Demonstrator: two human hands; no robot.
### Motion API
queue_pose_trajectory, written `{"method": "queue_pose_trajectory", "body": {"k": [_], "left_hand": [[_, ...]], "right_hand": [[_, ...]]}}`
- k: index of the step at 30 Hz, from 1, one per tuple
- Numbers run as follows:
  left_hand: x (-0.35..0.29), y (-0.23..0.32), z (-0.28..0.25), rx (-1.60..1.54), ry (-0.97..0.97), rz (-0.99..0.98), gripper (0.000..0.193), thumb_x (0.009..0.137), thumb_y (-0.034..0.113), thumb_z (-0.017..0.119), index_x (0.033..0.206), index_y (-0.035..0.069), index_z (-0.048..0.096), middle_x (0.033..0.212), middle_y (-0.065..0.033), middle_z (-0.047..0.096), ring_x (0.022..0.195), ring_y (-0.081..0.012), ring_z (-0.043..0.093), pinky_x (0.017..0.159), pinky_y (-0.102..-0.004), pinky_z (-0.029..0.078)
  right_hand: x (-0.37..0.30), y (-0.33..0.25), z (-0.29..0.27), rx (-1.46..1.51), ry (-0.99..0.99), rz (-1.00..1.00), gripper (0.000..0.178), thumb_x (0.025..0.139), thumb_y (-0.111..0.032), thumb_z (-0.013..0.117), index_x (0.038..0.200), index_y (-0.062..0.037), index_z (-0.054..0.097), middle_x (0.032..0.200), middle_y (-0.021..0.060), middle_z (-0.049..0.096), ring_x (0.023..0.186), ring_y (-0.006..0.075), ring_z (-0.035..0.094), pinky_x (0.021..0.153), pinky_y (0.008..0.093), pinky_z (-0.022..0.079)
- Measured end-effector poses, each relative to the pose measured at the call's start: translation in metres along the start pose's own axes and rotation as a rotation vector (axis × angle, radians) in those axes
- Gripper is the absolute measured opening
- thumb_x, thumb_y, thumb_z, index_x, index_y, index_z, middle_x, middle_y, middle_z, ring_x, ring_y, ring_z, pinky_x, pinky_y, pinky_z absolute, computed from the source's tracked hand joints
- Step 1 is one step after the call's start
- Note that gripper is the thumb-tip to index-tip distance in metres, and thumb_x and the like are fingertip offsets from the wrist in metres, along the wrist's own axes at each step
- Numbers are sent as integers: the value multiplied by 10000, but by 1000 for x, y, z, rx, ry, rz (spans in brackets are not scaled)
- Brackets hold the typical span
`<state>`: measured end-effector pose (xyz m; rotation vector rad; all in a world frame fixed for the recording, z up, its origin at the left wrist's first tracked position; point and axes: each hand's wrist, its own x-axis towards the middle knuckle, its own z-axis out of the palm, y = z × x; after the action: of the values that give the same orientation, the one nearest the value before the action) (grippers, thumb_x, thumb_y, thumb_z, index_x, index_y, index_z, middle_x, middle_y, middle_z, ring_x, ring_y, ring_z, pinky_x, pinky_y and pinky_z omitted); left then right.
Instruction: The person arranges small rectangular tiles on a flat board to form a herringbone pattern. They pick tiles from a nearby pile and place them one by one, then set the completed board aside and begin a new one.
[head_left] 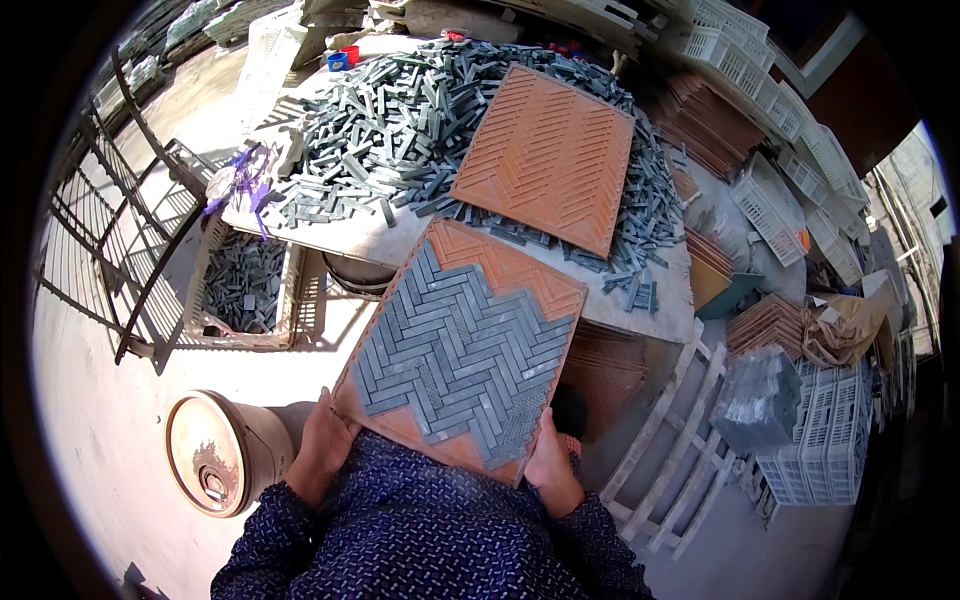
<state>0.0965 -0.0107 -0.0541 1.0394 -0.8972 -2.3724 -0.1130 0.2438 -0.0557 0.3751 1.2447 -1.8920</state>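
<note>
I hold an orange square mould tray (510, 268) tilted up against my body, its far edge leaning on the table (375, 240). Grey stone strips (455, 355) fill its middle in a herringbone pattern; the near and far corners show bare orange grooves. My left hand (322, 440) grips the tray's near left edge. The near right edge is held by my right hand (550, 462). A second orange grooved tray (545, 155), with nothing in it, lies on a heap of loose grey strips (390, 120) on the table.
A white crate (215, 335) with grey strips stands on the floor at left, a metal rack (140, 220) beyond it. A tan bucket (215, 452) lies by my left arm. White crates (815, 440), stacked orange trays (770, 320) and a wooden pallet (680, 450) crowd the right.
</note>
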Motion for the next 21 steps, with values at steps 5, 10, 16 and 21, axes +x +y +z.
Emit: {"method": "queue_pose_trajectory", "body": {"k": [5, 10, 16, 21], "left_hand": [[-39, -15, 46, -443, -291, -55, 682, 968, 544, 369, 1428, 45, 300, 1423, -107, 415, 1284, -261, 434, 1070, -398, 377], [-30, -21, 35, -512, -155, -63, 713, 950, 586, 343, 1435, 65, 305, 1446, -116, 394, 1293, -283, 428, 1073, -427, 375], [-1, 4, 12, -356, -101, 62, 679, 974, 553, 286, 1428, 48, 293, 1426, -135, 410, 1282, -290, 435, 1053, -440, 400], [19, 24, -21, -460, -208, 36, 694, 971, 555, 293, 1413, 21, 330, 1391, -153, 450, 1239, -298, 480, 1031, -424, 427]], "right_hand": [[-47, 11, 61, 194, -207, 50, 550, 1012, -428, 355, 1417, -57, 336, 1417, 92, 427, 1295, 241, 407, 1085, 404, 315], [-81, 22, 109, 145, -397, 269, 632, 998, -462, 359, 1451, -37, 241, 1484, 117, 320, 1370, 290, 295, 1140, 462, 207], [-15, 17, 69, 184, -412, 244, 867, 886, -633, 463, 1442, -7, 238, 1469, 134, 318, 1365, 293, 287, 1149, 457, 191], [41, -16, 59, 288, -323, 43, 883, 874, -648, 474, 1443, -11, 249, 1459, 135, 317, 1362, 291, 291, 1147, 467, 199]]}}
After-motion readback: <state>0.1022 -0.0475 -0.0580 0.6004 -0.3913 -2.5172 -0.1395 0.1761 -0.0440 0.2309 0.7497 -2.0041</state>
